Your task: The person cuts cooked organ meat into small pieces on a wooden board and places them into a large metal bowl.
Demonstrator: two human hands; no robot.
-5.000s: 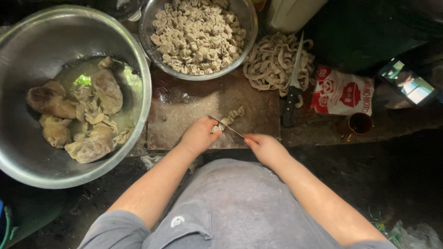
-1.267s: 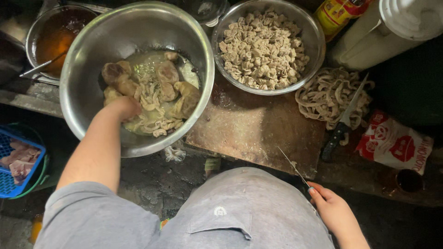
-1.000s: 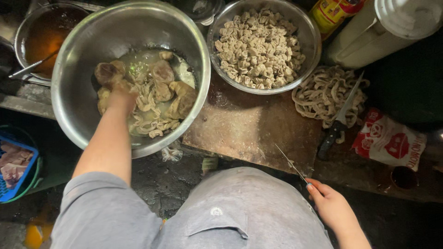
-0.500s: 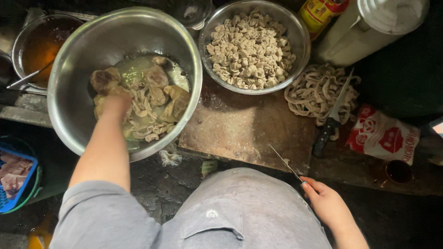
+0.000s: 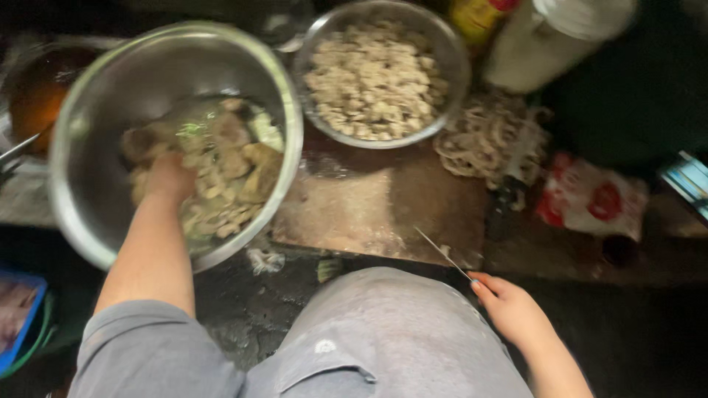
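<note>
Large steel bowl (image 5: 96,133): at left edge of the surface, holding pale meat pieces (image 5: 221,173) in cloudy liquid; left hand (image 5: 169,177) sunk among them, fingers hidden, so grip state cannot be told.

Wooden cutting board (image 5: 369,206): centre, near front edge, bare and wet, kept within reach of both hands.

Smaller steel bowl (image 5: 380,70): behind the board, heaped with small cut pieces.

White container (image 5: 553,37): back right corner, upright.

Coiled pale strips (image 5: 483,136): right of the board, a dark-handled knife (image 5: 509,191) lying across them.

Red-and-white packet (image 5: 590,199): right edge, flat.

Right hand (image 5: 512,309): off the front edge, grip pinched together on a thin skewer (image 5: 441,253), tip angled up over the board.
</note>
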